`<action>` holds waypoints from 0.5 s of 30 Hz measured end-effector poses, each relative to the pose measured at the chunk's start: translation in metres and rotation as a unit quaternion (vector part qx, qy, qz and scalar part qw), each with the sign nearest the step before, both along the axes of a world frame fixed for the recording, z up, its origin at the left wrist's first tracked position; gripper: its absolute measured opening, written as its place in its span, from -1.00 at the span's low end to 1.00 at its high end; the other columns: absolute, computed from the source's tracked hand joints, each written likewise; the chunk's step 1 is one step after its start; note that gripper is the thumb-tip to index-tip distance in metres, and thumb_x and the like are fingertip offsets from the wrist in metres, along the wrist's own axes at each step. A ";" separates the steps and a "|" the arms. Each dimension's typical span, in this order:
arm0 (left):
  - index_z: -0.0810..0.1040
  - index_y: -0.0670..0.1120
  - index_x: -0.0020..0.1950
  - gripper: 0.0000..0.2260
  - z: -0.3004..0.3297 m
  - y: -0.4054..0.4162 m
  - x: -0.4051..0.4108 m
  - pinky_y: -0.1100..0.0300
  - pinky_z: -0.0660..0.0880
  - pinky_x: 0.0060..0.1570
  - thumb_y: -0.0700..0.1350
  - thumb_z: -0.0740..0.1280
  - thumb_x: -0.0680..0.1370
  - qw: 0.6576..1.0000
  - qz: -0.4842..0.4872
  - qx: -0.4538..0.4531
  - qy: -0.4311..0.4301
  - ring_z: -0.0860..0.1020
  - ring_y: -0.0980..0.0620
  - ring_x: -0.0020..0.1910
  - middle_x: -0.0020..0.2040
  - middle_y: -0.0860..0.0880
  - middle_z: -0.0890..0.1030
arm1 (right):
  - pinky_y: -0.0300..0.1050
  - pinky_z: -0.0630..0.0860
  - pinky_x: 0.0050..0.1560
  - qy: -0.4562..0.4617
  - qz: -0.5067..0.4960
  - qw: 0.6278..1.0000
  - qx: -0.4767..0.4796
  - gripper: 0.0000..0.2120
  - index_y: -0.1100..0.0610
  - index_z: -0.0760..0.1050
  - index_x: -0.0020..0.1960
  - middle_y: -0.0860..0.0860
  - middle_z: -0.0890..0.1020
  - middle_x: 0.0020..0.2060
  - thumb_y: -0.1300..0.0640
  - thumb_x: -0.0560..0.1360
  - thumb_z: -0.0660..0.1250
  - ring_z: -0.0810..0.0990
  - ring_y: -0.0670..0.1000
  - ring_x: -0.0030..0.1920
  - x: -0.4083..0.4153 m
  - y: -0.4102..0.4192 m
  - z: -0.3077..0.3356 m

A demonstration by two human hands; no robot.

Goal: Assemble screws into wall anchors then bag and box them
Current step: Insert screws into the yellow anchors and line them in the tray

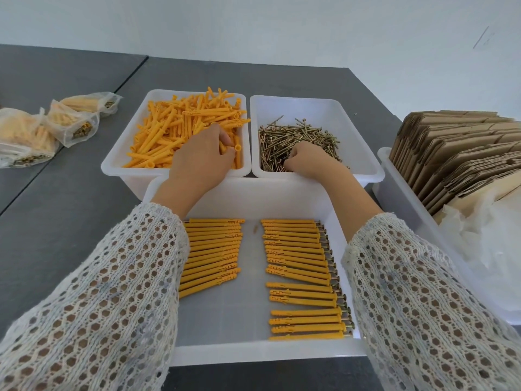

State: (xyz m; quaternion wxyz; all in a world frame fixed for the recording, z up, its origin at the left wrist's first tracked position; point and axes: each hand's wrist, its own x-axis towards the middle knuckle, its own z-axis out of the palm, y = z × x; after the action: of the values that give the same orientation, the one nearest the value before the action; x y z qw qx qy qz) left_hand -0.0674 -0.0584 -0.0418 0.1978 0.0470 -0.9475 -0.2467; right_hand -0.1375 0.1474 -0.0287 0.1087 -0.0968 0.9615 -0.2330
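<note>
In the near white tray [253, 204] the assembled anchors [298, 273] lay in two columns, long axes left-to-right, while the left hand [201, 159] grasped a loose anchor [224, 148] and the right hand [306, 159] curled into the screws [298, 136], on a grey table [56, 210] below a white wall [253, 29].

A grey table [70, 221] carries everything. At its centre, towards six o'clock, sits a wide white tray [253, 354]. At twelve o'clock from it stand two white bins touching side by side: the anchor bin [118, 162] at eleven, the screw bin [363, 153] at one. At three o'clock a fourth white bin [394, 198] stands just beside the tray (its near end runs out of view). At ten o'clock, well apart, lie three filled clear bags [42, 131], overlapping.
</note>
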 end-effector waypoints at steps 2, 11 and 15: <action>0.44 0.06 0.03 -0.95 0.000 -0.001 0.000 0.11 0.38 -0.29 -0.03 0.27 0.58 1.000 0.012 0.003 0.015 0.51 0.03 -0.21 -0.22 0.11 0.51 | -0.15 0.26 -0.37 0.019 -0.004 1.000 -0.016 -0.67 0.12 0.21 -0.36 0.01 0.28 -0.47 0.23 0.52 0.25 0.25 0.02 -0.43 0.000 0.001 -0.001; 0.33 -0.06 0.18 -0.86 -0.003 -0.004 -0.001 0.10 0.39 -0.38 -0.16 0.19 0.63 0.997 0.028 0.034 0.063 0.55 -0.03 -0.26 -0.20 0.02 0.56 | -0.24 0.42 -0.22 0.031 0.046 0.987 -0.154 -0.85 0.17 0.65 -0.11 -0.03 0.64 -0.35 0.19 0.56 0.32 0.54 -0.12 -0.28 0.010 0.004 0.006; 0.31 -0.07 0.42 -0.64 0.000 -0.003 0.000 0.04 0.50 -0.28 -0.27 0.12 0.63 0.997 0.011 0.042 0.063 0.57 0.02 -0.21 -0.11 0.04 0.62 | -0.13 0.51 -0.16 -0.041 0.026 0.995 -0.087 -0.81 0.32 0.61 -0.04 0.13 0.63 -0.19 0.17 0.55 0.34 0.58 0.05 -0.16 0.006 -0.004 0.006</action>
State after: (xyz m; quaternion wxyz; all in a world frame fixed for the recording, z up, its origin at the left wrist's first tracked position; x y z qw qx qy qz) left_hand -0.0670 -0.0609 -0.0422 0.2574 0.0495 -0.9216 -0.2862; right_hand -0.1318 0.1437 -0.0223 0.1450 -0.1208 0.9295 -0.3170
